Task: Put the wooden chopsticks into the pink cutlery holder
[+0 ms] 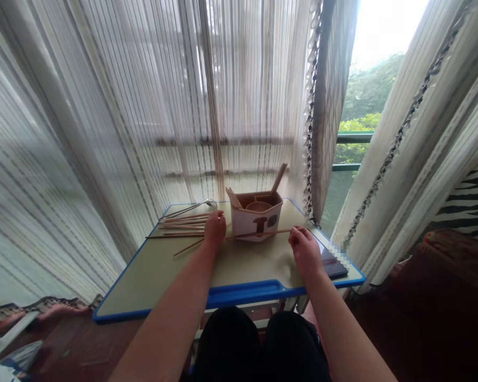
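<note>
Several wooden chopsticks point(183, 223) lie roughly side by side on the left of the table, beside a metal ladle point(211, 203). My left hand point(215, 227) is closed over their right ends; what its fingers grip is hidden. One chopstick point(188, 247) slants out from under that hand toward the front left. In my right hand point(305, 248), pinched at one end, another chopstick point(269, 233) stretches leftward across the front of the utensil holder point(245, 222). This holder is pale outside and brown inside, with a round brown piece and wooden utensils point(279, 179) in it.
The small table point(143, 284) has a raised blue rim. A dark flat device point(334, 265), perhaps a phone or tablet, lies at its right edge. Striped sheer curtains point(143, 106) hang just behind the table, and my knees point(231, 339) are under its front edge.
</note>
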A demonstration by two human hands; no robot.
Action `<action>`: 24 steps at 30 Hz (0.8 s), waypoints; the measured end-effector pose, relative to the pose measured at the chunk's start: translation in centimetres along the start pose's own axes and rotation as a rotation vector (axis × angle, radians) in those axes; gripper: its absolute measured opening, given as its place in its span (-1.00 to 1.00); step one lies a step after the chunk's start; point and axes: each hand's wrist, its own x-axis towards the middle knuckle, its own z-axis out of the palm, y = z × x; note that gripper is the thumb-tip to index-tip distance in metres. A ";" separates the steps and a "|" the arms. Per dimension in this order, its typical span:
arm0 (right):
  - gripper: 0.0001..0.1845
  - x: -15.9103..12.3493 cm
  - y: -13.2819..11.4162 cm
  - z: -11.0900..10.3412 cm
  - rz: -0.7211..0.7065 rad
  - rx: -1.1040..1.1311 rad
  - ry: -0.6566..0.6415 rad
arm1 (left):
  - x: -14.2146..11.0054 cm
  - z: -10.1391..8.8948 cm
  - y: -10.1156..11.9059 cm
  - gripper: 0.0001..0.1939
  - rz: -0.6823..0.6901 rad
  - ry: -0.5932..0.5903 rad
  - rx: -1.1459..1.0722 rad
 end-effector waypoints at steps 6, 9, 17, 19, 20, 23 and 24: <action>-0.71 0.0 -0.5 -0.2 -0.101 0.112 0.110 | -0.4 0.6 -0.3 -0.76 0.043 -0.067 0.078; -0.74 0.7 -2.2 -0.4 -0.154 0.195 0.208 | -0.6 0.7 -0.3 -0.77 0.075 -0.108 0.080; -0.76 1.8 -8.9 5.7 -0.431 0.047 -0.111 | -0.3 1.3 0.0 -0.79 0.105 -0.158 0.086; -0.74 1.9 -8.2 7.0 -0.430 -0.019 -0.171 | -0.2 1.4 0.0 -0.78 0.082 -0.162 0.072; -0.73 2.0 -7.7 7.4 -0.421 -0.055 -0.192 | -0.1 1.5 0.0 -0.78 0.073 -0.164 0.062; -0.70 2.5 -6.5 8.1 -0.384 -0.160 -0.217 | -0.1 1.7 -0.2 -0.79 0.063 -0.156 0.047; -0.68 2.7 -6.3 8.3 -0.385 -0.188 -0.209 | -0.1 1.7 -0.2 -0.79 0.065 -0.149 0.045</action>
